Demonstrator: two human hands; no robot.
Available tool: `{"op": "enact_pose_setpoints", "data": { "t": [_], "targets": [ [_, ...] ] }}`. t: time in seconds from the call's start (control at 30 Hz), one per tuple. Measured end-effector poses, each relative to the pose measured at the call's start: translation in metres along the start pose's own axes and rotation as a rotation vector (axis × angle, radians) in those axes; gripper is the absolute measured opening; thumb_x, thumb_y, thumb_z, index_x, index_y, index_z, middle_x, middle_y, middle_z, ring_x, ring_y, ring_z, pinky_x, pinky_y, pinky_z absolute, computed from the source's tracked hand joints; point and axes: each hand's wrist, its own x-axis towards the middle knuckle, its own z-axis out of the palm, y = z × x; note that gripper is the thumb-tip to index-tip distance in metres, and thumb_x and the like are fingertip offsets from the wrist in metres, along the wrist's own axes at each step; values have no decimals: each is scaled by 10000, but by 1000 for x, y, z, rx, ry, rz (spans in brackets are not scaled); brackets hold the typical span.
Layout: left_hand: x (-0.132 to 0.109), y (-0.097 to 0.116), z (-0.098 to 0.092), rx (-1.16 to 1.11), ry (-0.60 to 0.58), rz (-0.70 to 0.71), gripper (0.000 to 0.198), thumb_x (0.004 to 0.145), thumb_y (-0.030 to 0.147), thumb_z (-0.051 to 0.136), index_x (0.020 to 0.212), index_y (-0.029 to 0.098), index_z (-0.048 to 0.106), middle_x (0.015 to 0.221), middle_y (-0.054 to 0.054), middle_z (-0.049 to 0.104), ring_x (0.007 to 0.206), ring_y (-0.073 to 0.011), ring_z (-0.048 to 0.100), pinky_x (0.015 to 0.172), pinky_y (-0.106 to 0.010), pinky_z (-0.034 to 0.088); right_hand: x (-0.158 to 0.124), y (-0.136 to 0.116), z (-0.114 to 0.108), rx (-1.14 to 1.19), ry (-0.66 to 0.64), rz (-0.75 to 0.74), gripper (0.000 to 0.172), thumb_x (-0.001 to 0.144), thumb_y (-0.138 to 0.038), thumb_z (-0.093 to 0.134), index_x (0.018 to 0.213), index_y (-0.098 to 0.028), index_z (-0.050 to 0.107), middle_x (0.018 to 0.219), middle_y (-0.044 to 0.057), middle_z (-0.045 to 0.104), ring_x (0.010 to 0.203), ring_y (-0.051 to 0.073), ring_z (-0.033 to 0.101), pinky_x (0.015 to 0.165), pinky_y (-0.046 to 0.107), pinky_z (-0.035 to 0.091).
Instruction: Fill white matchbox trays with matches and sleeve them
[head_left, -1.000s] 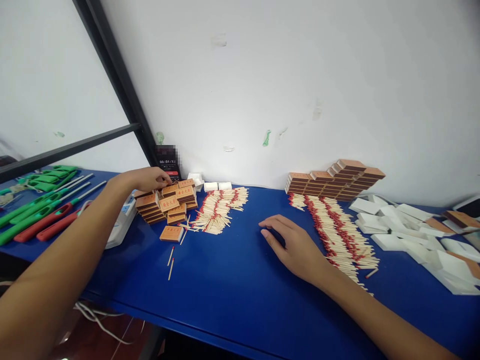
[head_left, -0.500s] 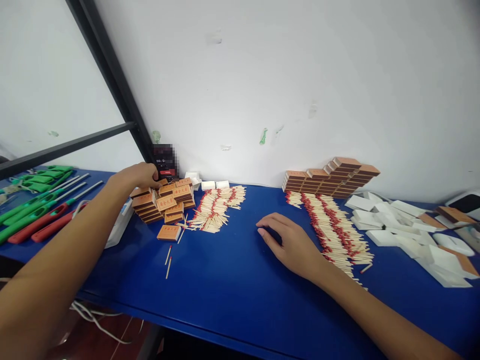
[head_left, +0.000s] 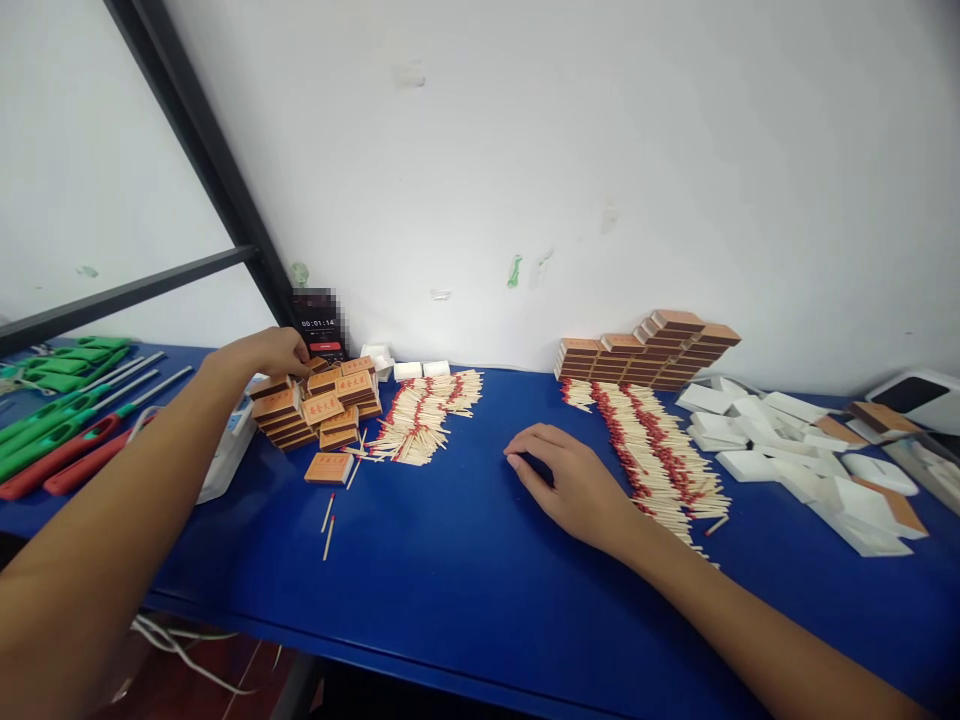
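Observation:
My left hand (head_left: pixel 271 354) reaches to the back of a pile of orange matchboxes (head_left: pixel 324 408). Its curled fingertips grip a small matchbox (head_left: pixel 319 366) there, and part of the fingers is hidden. My right hand (head_left: pixel 564 482) rests on the blue tabletop (head_left: pixel 450 560), fingers loosely bent, thumb apart from them, holding nothing. Between the hands lies a spread of red-tipped matches (head_left: pixel 420 420). Right of my right hand are longer rows of matches (head_left: pixel 660 450). A single matchbox (head_left: pixel 328 467) and two loose matches (head_left: pixel 328 530) lie before the pile.
Neatly stacked matchboxes (head_left: pixel 645 350) stand against the wall. White box trays (head_left: pixel 780 430) lie heaped at right. Green and red long-necked lighters (head_left: pixel 82 430) lie at far left, near a black metal frame (head_left: pixel 217 180). A phone (head_left: pixel 321 325) showing a timer leans behind the pile.
The whole view has shifted slightly, so things appear a little further left. My left hand stays at the back of the pile and my right hand keeps resting on the table.

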Motion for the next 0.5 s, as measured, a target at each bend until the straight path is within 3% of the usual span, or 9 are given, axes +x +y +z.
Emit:
{"op": "enact_pose_setpoints", "data": {
  "t": [0.13, 0.3, 0.5],
  "targets": [
    [-14, 10, -17, 46, -22, -83, 376, 821, 412, 790, 995, 79, 775, 915, -77, 774, 932, -288, 670, 861, -393, 512, 0, -1, 0, 3, 9, -3, 185, 1035, -231, 511, 1034, -238, 697, 1071, 85, 733, 1014, 239, 688, 918, 428, 578],
    [-29, 28, -28, -58, -18, -10, 597, 796, 549, 727, 1249, 161, 727, 1114, -45, 795, 1023, -235, 685, 872, -302, 506, 0, 1, 0, 3, 13, -7, 190, 1038, -244, 511, 1030, -242, 701, 1063, 82, 732, 1015, 240, 690, 918, 419, 575],
    [-33, 39, -21, -158, -198, 36, 695, 669, 623, 762, 1213, 191, 737, 1124, -80, 799, 1019, -266, 726, 833, -288, 555, 0, 2, 1, 10, -10, 7, 180, 1035, -220, 512, 1032, -232, 691, 1071, 81, 726, 1024, 243, 670, 934, 434, 558]
  ]
}}
